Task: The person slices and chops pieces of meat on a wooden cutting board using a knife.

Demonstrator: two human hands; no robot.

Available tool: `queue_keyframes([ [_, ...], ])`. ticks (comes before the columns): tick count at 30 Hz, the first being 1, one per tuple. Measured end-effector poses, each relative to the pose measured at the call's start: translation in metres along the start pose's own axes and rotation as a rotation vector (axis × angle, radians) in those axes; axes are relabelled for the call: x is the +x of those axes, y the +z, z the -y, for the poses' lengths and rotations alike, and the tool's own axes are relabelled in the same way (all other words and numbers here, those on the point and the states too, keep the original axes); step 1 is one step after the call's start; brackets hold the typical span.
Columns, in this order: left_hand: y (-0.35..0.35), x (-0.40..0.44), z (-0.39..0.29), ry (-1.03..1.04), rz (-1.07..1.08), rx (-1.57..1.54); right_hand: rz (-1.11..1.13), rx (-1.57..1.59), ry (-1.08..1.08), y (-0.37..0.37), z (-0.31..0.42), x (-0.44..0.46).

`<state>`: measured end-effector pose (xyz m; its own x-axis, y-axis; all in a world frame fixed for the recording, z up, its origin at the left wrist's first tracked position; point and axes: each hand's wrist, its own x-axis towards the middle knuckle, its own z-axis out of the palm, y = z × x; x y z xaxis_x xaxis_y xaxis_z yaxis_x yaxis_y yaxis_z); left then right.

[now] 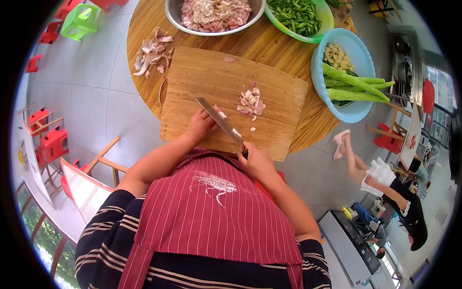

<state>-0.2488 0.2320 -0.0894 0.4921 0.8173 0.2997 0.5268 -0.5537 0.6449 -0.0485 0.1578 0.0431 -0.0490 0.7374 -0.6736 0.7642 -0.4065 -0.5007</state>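
Observation:
My right hand is wrapped round the dark handle of a kitchen knife. The blade slants up and left across the near part of a wooden cutting board. At its left end, my left hand has its fingers curled together, pressing a piece of pale pink meat against the board; the blade partly hides the fingertips. A small pile of chopped meat lies right of the blade. One tiny white bit rests below that pile.
Skin-like meat trimmings lie on the round wooden table left of the board. Behind stand a metal bowl of chopped meat and a green basin of cut green peppers. A blue basin holds garlic and long peppers. Another person is at right.

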Motion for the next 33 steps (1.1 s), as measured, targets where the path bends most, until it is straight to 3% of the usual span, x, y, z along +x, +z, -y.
queue_keyframes([
  [12,0.006,-0.006,0.005,-0.085,0.060,0.029,-0.027,0.032,-0.072,0.018,0.013,0.058],
  [18,0.013,-0.018,0.024,-0.083,0.065,-0.128,0.074,0.062,0.030,0.016,-0.024,0.007],
  [21,0.029,-0.033,0.046,-0.395,0.042,-0.461,0.036,0.147,-0.019,0.016,-0.017,0.016],
  [22,0.033,-0.035,0.049,-0.359,0.070,-0.453,0.049,0.179,-0.040,0.025,-0.016,0.034],
  [23,0.024,-0.026,0.046,0.110,0.057,0.072,0.019,0.208,-0.051,0.020,-0.003,0.044],
  [24,0.026,-0.024,0.042,0.143,0.051,0.051,0.011,0.193,-0.034,0.023,0.010,0.061],
  [26,0.020,-0.019,0.042,0.010,0.156,0.064,-0.014,0.178,-0.034,0.024,0.022,0.077],
  [29,0.020,-0.023,0.047,0.007,0.167,0.105,-0.074,0.155,-0.076,0.029,0.016,0.074],
  [31,0.024,-0.019,0.039,0.059,0.044,-0.006,-0.064,0.244,-0.122,0.039,-0.011,0.057],
  [32,0.037,-0.030,0.046,-0.408,0.090,-0.626,-0.018,0.259,-0.068,0.033,-0.021,0.038],
  [33,0.032,-0.025,0.036,-0.241,0.057,-0.383,0.073,0.158,-0.003,0.030,-0.028,0.028],
])
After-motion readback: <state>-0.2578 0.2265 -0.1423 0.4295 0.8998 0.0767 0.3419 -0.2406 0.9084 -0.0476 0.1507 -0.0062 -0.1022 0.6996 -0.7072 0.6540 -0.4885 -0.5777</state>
